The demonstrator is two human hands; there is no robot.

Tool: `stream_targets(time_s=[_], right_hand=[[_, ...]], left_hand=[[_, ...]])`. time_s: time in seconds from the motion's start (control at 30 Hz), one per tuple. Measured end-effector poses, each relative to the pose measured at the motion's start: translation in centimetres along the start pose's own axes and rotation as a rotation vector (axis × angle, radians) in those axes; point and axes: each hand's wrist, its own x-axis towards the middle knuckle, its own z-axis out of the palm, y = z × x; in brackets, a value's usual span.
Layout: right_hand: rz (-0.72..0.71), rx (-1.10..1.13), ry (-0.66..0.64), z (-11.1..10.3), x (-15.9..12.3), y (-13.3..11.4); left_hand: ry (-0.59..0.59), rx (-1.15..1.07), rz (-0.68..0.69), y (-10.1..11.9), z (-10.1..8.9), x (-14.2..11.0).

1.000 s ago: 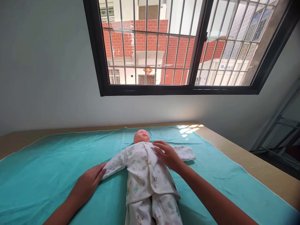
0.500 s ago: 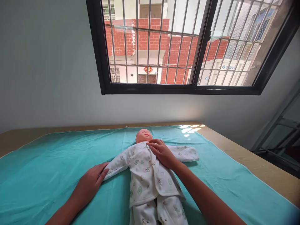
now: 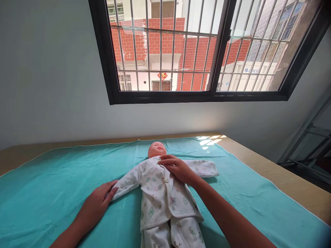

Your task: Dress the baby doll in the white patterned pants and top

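A baby doll (image 3: 157,150) lies on its back, dressed in a white printed jacket (image 3: 152,193) and matching trousers (image 3: 157,237). Both sleeves stretch out to the sides. My left hand (image 3: 99,198) is closed round the end of the sleeve (image 3: 126,181) on the left, hiding the cuff. Across the upper chest rests my right hand (image 3: 178,168), palm down with its fingers stretched out by the collar. The other sleeve (image 3: 203,168) lies loose on the cloth beyond my right wrist, and no doll hand shows at its end.
A turquoise cloth (image 3: 64,172) covers most of the wooden tabletop (image 3: 261,162). Behind it rises a pale wall (image 3: 51,86) with a black-framed, barred window (image 3: 165,97). A grey metal frame (image 3: 307,137) stands off to the right.
The view has shifted slightly. My right hand's fingers sit a little lower on the doll's chest, near the collar. My left hand keeps its place at the sleeve end.
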Motion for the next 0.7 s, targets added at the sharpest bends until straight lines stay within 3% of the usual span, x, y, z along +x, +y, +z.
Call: stream_targets(time_s=[0.17,0.57,0.7], right_hand=[[0.095,0.253,0.072,0.2,0.1,0.2],[0.128,0.221,0.221,0.1,0.3,0.7],[0.105,0.168,0.195,0.6,0.1,-0.4]], left_hand=[[-0.008,-0.032,0.001,-0.1,-0.1,0.0],[-0.012,-0.061,-0.026,-0.3,-0.1,-0.3],[0.015,-0.058,-0.007,-0.1,-0.2,-0.4]])
